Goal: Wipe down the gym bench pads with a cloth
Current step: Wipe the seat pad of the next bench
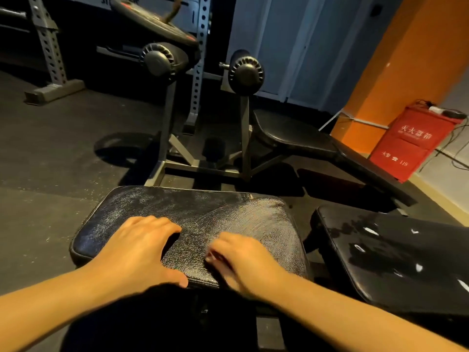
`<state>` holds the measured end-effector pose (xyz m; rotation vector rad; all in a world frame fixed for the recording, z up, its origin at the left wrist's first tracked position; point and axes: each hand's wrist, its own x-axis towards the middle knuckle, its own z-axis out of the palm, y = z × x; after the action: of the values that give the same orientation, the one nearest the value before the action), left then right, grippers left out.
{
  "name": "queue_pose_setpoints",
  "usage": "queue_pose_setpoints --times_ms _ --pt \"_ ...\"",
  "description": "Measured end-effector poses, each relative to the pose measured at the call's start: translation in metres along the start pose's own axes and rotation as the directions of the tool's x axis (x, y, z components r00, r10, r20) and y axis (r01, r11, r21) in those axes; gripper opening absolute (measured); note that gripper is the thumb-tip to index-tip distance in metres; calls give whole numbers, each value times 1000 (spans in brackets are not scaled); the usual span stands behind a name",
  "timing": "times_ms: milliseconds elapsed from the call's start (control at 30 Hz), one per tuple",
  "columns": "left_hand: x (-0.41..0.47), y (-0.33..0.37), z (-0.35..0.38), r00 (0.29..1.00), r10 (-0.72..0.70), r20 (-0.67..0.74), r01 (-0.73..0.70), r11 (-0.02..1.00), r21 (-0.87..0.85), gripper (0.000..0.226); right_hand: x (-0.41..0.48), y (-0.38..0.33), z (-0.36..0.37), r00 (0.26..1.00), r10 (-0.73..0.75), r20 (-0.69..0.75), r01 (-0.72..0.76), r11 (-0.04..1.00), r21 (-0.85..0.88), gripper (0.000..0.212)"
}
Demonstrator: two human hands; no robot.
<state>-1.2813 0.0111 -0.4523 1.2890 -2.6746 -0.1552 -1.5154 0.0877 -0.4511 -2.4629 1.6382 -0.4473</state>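
Head view: left hand (142,247) spread, bracing pad (177,207); right hand (243,262) blurred, grip unclear, probably wiping; left side likely next.

L hand (137,250), R hand (243,260) on pad (193,204)

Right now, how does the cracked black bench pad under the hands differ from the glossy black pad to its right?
The cracked black bench pad is crazed with lines and whitish arc-shaped streaks; the glossy black pad looks smoother, with dark blotches and a few white marks. The left hand and the blurred right hand rest on the cracked pad; nothing touches the glossy one. Both are black and round-cornered.
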Motion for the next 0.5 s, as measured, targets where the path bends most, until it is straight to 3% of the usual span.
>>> queue_pose_setpoints --times_ms 67,167,233,300,400,500 --pt "2 1 -1 1000 2 5 -3 1000 17 120 -21 32 -10 998 13 -57 -20 993 -119 21" --pt "2 4 -2 1000 -5 21 4 999 44 118 -6 113 -36 920 328 -216 -387 851 -355 25" --pt "1 6 -2 1000 -16 27 14 999 42 116 17 139 -43 836 471 -280 -548 741 -389 23" --pt "1 8 -3 999 -27 27 27 999 24 114 42 133 -35 804 496 -327 -593 704 -391 15" --pt "-2 10 -6 999 -38 21 38 999 15 113 70 81 -13 858 443 -259 -504 823 -262 14" --pt "-4 12 -7 999 -49 9 49 999 22 109 53 10 5 976 204 -75 -209 975 -75 15"
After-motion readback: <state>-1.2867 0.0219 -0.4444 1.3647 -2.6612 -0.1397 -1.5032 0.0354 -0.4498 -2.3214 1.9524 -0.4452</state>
